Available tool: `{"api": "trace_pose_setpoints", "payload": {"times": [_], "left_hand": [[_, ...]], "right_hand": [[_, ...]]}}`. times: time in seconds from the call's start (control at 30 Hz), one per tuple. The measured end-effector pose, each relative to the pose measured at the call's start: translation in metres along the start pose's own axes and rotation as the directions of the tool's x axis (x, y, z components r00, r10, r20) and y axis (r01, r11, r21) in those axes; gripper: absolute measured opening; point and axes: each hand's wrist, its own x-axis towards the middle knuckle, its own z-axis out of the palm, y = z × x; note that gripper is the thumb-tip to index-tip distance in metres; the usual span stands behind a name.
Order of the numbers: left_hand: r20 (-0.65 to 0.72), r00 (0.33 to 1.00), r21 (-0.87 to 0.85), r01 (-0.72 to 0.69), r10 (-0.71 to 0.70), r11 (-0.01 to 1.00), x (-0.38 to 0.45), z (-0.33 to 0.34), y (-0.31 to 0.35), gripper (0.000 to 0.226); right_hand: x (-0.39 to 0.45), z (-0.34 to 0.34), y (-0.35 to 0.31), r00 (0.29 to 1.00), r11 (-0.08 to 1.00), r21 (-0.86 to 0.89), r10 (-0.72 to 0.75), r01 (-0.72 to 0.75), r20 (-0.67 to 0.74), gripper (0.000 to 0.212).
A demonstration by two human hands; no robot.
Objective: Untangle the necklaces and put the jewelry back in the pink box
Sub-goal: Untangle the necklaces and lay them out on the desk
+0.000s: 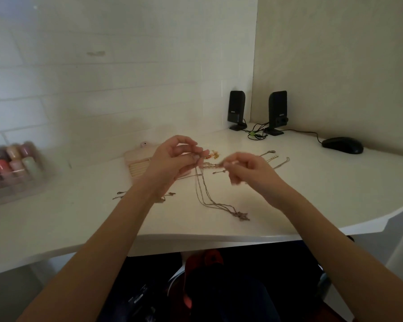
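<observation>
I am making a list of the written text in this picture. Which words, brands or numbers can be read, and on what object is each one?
Nothing can be read with certainty.
Left speaker: small pale logo on the front, too small to read.
Right speaker: the same kind of logo, too small to read.
Nail polish bottles: blurred, no label legible.

- Left hand (pixel 176 159) and right hand (pixel 244 169) pinch a beaded strand (pixel 209 165) above the white worktop (pixel 79 217).
- Thin chains (pixel 207 194) hang from it to a pendant (pixel 241 215).
- The pink box (pixel 137 165) lies open behind the left hand.
- 2 black speakers (pixel 236 110) and a mouse (pixel 342 145) sit far right.
</observation>
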Motion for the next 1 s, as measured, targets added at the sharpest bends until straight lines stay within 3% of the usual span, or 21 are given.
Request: {"api": "trace_pose_setpoints", "payload": {"times": [0.07, 0.2, 0.33, 0.5, 0.63, 0.73, 0.83, 0.93, 1.0], "left_hand": [[0.072, 0.997, 0.162, -0.039, 0.028, 0.986, 0.000, 0.002, 0.008, 0.029], [0.189, 0.979, 0.429, -0.156, 0.080, 0.890, 0.001, 0.008, 0.024, 0.030], [0.165, 0.974, 0.498, -0.219, 0.156, 0.839, 0.002, 0.007, 0.029, 0.023], [0.120, 0.952, 0.636, -0.292, 0.282, 0.714, 0.002, 0.003, 0.024, 0.020], [0.044, 0.936, 0.616, -0.301, 0.350, 0.728, 0.004, 0.001, 0.027, 0.022], [-0.057, 0.945, 0.542, -0.242, 0.323, 0.805, 0.005, 0.005, 0.030, 0.019], [-0.109, 0.980, 0.449, -0.100, 0.165, 0.888, 0.007, 0.007, 0.026, 0.012], [-0.050, 0.997, 0.296, 0.066, -0.053, 0.953, 0.006, 0.012, 0.014, 0.018], [0.010, 0.992, 0.206, 0.121, -0.125, 0.971, 0.003, 0.015, 0.007, 0.019]], "right_hand": [[0.015, 0.005, -0.009, 0.999, 1.000, -0.008, 0.007, -0.007, -0.038, 0.022], [0.034, 0.019, -0.021, 0.979, 0.975, 0.175, 0.108, -0.138, 0.171, 0.043], [0.037, 0.025, -0.024, 0.978, 0.904, 0.404, 0.068, -0.144, 0.195, 0.038], [0.036, 0.023, -0.025, 0.976, 0.906, 0.397, 0.072, -0.150, 0.204, 0.035], [0.035, 0.017, -0.028, 0.970, 0.917, 0.364, 0.083, -0.163, 0.227, 0.020], [0.038, 0.014, -0.032, 0.973, 0.932, 0.327, 0.085, -0.154, 0.215, 0.009], [0.043, 0.015, -0.041, 0.989, 0.919, 0.380, 0.056, -0.105, 0.138, 0.004], [0.048, 0.012, -0.051, 0.997, 0.922, 0.383, 0.033, -0.058, 0.071, 0.005], [0.051, 0.009, -0.054, 0.999, 0.934, 0.355, 0.049, -0.050, 0.012, 0.009]]}}
